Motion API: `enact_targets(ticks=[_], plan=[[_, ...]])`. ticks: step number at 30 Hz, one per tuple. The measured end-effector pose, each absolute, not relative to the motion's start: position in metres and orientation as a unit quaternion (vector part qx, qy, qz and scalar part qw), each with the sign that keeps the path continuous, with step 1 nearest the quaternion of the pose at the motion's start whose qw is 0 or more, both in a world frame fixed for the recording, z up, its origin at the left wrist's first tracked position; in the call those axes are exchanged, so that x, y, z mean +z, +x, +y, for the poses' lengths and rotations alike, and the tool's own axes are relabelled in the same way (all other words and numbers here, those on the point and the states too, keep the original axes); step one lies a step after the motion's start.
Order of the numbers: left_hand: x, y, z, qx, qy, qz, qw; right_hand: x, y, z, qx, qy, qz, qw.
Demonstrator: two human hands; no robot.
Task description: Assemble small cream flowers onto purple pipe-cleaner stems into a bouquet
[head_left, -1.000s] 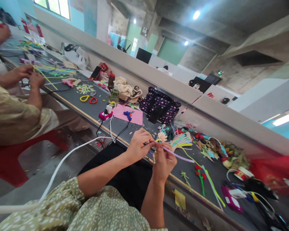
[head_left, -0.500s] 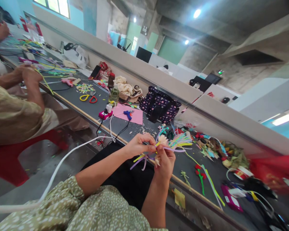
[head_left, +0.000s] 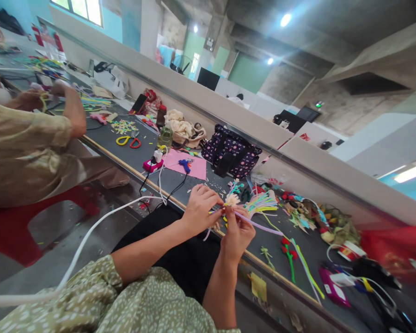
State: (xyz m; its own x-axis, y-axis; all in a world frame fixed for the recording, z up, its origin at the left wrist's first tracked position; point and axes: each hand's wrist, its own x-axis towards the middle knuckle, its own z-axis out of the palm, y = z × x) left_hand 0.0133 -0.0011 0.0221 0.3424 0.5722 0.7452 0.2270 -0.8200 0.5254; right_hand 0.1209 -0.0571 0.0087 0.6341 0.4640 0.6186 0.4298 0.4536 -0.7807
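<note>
Two tight pinches meet beside the cream flower point(head_left: 232, 200), left hand point(head_left: 201, 207) at its base, right hand point(head_left: 239, 233) on a purple stem point(head_left: 265, 226) whose free end now reaches farther past that hand, seemingly leaving more to work.

The dark table point(head_left: 137, 157) bears scissors point(head_left: 129, 137), a pink sheet point(head_left: 196, 169), a bag point(head_left: 230, 150).

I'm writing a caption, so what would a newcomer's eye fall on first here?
Probably the pale flower near the centre, where the left hand and right hand meet at a purple strip. Next, the dark spotted bag on the table beyond them, then the red plastic at far right.
</note>
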Motion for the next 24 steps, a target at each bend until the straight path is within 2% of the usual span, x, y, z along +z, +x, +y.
enact_targets(ticks=[5, 12, 15, 18, 24], plan=[[0.023, 0.011, -0.003, 0.509, 0.814, 0.254, 0.116, 0.005, 0.122, -0.058, 0.000, -0.528, -0.435, 0.730], [0.022, 0.011, -0.003, 0.507, 0.812, 0.248, 0.150, 0.009, 0.122, -0.064, -0.022, -0.540, -0.475, 0.694], [0.022, 0.012, -0.001, 0.510, 0.798, 0.242, 0.211, 0.012, 0.121, -0.065, -0.018, -0.543, -0.480, 0.689], [0.023, 0.012, 0.003, 0.509, 0.771, 0.216, 0.316, 0.013, 0.123, -0.064, 0.009, -0.538, -0.472, 0.698], [0.023, 0.009, 0.010, 0.460, 0.713, 0.134, 0.512, 0.005, 0.132, -0.060, 0.143, -0.494, -0.435, 0.739]])
